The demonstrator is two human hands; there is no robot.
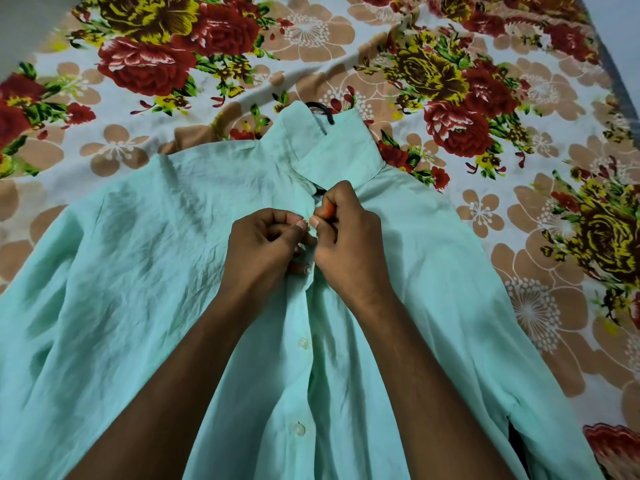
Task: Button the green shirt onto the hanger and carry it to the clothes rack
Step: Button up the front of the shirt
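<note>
Two forearms come in from the near edge over the shirt (156, 271). Left hand (266, 244) and right hand (346, 237) meet at the placket just below the collar, each grip pinched shut on shirt fabric around an upper button. Best bet: keep both edges taut, line hole over button, push through with the thumb. Shirt is pale mint green, creased, lying flat on the flowered bed (519, 98), lower buttons (302, 344) look done. Black hanger (322, 110) hook pokes out past the collar, far side.
</note>
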